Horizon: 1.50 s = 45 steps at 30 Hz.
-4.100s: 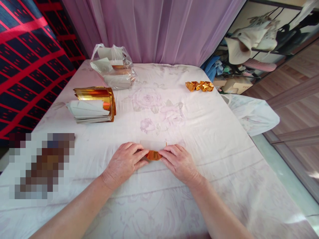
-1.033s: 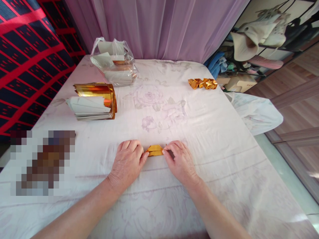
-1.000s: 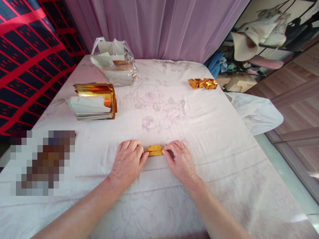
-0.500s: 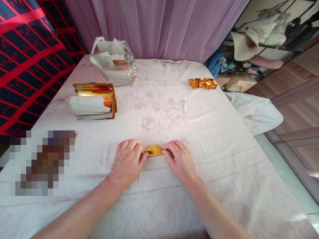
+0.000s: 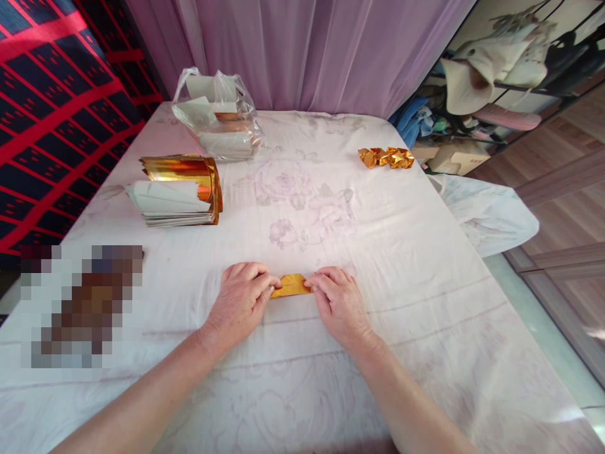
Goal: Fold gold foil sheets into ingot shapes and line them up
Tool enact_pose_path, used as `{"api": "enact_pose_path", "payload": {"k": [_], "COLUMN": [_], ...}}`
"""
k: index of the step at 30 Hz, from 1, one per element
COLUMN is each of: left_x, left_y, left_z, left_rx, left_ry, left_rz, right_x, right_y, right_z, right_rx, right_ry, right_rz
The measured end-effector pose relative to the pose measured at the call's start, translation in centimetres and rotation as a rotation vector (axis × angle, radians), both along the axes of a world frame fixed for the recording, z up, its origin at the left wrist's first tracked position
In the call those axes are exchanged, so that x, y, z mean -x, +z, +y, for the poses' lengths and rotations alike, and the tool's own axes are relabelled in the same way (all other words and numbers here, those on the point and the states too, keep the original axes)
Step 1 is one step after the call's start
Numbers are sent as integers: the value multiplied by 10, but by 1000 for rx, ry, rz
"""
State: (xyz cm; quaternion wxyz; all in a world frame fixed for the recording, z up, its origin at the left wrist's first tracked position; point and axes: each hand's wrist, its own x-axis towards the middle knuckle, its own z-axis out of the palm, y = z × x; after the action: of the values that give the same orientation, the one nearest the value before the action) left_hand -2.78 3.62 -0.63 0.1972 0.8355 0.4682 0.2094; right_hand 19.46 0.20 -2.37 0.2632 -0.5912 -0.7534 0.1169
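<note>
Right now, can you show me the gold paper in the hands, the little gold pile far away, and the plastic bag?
gold paper (image 5: 290, 286), head view, middle of the folded piece.
gold pile (image 5: 386, 157), head view, centre of the cluster.
plastic bag (image 5: 218, 120), head view, its front.

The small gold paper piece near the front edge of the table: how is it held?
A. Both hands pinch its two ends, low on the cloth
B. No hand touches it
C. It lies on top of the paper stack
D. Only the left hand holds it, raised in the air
A. The left hand and the right hand each pinch one end of the gold paper piece, which lies low on the white cloth.
</note>
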Motion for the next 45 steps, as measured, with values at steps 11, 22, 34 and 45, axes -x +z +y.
{"api": "enact_pose_path", "payload": {"k": [11, 22, 34, 45], "left_x": [2, 13, 12, 12], "left_y": [-5, -3, -2, 1], "left_z": [1, 9, 12, 13], "left_rx": [-48, 55, 65, 84], "left_ry": [-24, -141, -133, -158], "left_rz": [-5, 59, 37, 51], "right_x": [-1, -1, 2, 10], "right_y": [0, -1, 2, -2], "right_z": [0, 0, -1, 0], "right_rx": [-7, 2, -165, -189], "right_ry": [11, 9, 126, 318], "right_rz": [13, 2, -118, -134]}}
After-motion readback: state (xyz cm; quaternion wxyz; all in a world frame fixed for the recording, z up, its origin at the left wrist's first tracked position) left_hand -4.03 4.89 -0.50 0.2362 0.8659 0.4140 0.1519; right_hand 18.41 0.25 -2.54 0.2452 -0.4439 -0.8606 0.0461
